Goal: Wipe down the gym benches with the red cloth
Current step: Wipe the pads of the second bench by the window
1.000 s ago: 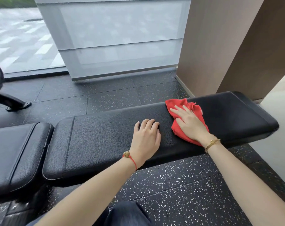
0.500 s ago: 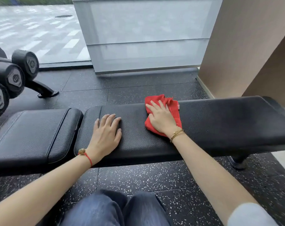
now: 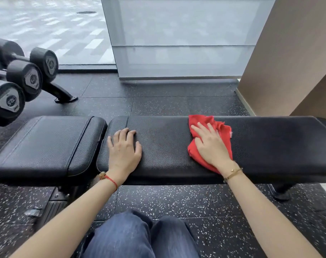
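my right hand [image 3: 211, 146] is flat on the red cloth [image 3: 221, 130], fingers spread a bit and pressing it down onto the long black bench pad [image 3: 270, 144], not gripping it, just palm on top. the cloth is bunched up, poking out past my fingertips toward the far edge of the pad and trailing back under my wrist to the near edge. thin gold bracelet [image 3: 233, 173] on that wrist.

my left hand [image 3: 124, 148] is bare and flat on the same pad, fingers apart, holding nothing, sitting near the pad's left end and well apart from the cloth. red string bracelet [image 3: 110, 180] on that wrist.

just left of that pad there's the shorter seat pad [image 3: 44, 144], a narrow gap between the two. speckled black rubber floor [image 3: 177, 202] under everything, my jeans [image 3: 139, 237] at the bottom of view. off to the far left a rack of black dumbbells [image 3: 26, 77], and behind the bench a frosted glass panel [image 3: 184, 38] and a brown wall [image 3: 289, 58].
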Tool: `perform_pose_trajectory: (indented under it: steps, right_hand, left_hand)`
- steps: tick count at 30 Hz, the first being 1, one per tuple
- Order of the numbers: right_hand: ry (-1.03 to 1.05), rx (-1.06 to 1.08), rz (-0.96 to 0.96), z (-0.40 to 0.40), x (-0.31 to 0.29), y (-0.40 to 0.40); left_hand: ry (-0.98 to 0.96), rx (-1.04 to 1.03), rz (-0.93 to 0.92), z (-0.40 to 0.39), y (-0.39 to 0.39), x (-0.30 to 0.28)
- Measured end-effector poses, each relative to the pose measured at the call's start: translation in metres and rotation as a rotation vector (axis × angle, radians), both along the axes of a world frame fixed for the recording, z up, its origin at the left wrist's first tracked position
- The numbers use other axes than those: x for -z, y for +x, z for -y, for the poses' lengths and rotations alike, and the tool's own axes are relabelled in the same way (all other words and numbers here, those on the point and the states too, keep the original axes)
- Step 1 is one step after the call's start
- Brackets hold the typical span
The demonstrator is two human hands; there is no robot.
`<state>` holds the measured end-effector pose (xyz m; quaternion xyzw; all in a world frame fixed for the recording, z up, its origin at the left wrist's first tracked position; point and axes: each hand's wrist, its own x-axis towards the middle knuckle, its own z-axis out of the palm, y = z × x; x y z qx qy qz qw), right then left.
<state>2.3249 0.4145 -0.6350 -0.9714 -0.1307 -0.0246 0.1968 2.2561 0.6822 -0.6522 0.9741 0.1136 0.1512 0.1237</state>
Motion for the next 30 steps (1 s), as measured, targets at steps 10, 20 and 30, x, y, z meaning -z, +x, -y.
perform_pose_trajectory:
  steps: [10,20,30]
  right_hand:
    - [-0.075,-0.232,0.02,-0.106,-0.005,-0.005]
    - [0.162,-0.2,0.092,-0.059,-0.011,-0.045]
    - [0.025,0.142,-0.011,-0.049,-0.001,-0.046]
  left_hand:
    - [-0.001,-0.019,0.011,0.002,0.001,-0.001]
    - [-0.003,-0.019,0.04,0.002,-0.002,-0.004]
    - [-0.016,-0.009,0.011,0.002,-0.004,-0.004]
